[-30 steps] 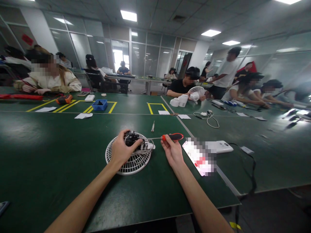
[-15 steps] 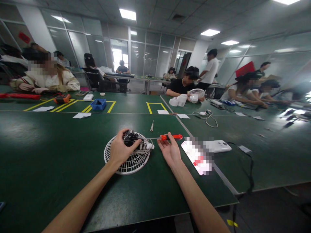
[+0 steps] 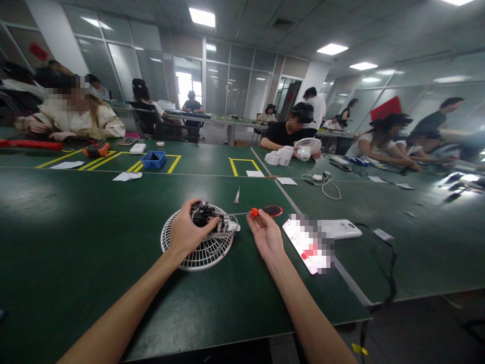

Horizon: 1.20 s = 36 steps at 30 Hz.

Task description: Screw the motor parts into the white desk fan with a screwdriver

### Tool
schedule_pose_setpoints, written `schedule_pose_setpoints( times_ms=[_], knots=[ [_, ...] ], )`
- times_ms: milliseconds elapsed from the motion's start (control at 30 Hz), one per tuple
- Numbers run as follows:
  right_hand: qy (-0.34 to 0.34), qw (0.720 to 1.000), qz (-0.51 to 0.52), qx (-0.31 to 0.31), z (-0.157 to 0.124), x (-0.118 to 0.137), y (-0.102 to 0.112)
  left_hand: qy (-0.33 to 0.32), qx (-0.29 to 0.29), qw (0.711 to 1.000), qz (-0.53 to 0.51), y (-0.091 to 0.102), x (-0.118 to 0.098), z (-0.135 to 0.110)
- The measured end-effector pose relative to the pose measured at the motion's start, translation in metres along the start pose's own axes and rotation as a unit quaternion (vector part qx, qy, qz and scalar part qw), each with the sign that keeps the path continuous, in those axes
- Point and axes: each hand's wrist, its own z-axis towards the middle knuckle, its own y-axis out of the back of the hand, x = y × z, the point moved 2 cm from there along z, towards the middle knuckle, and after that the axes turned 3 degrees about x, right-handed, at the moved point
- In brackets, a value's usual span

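Observation:
A white round fan grille (image 3: 204,255) lies on the green table, with a black fan motor (image 3: 202,212) and some wires on top. My left hand (image 3: 187,228) is wrapped round the motor, thumb on its near side. My right hand (image 3: 266,233) pinches a screwdriver (image 3: 254,212) by the front of its red and black handle, its other fingers loosely extended. The shaft points left toward the motor's right side; where its tip ends is hard to make out. Beyond the grille lies a small clear-handled screwdriver (image 3: 237,195).
A lit phone (image 3: 299,245) and a white device (image 3: 346,229) with a black cable lie to the right. Farther back are a blue bin (image 3: 153,160), an orange and black tool (image 3: 96,150) and a white cable (image 3: 330,189). Several people sit around the tables.
The screwdriver's handle has turned in my right fingers, showing a black face where it was red. My left hand keeps its hold on the motor. The view has shifted slightly.

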Motion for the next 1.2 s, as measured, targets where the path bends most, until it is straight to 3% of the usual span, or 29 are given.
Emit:
schedule_pose_setpoints(
  times_ms=[500, 767, 1200],
  knots=[
    [-0.028, 0.998, -0.015, -0.056, -0.003, -0.001, -0.003, 0.016, 0.007, 1.000, -0.014, 0.001, -0.002, 0.001],
    [0.009, 0.999, -0.048, -0.007, -0.002, 0.001, 0.000, 0.021, 0.002, 1.000, -0.018, 0.001, -0.002, 0.001],
    [0.022, 0.999, -0.013, 0.047, 0.003, 0.002, 0.005, 0.034, -0.005, 0.999, -0.021, -0.001, 0.002, 0.001]
  ],
)
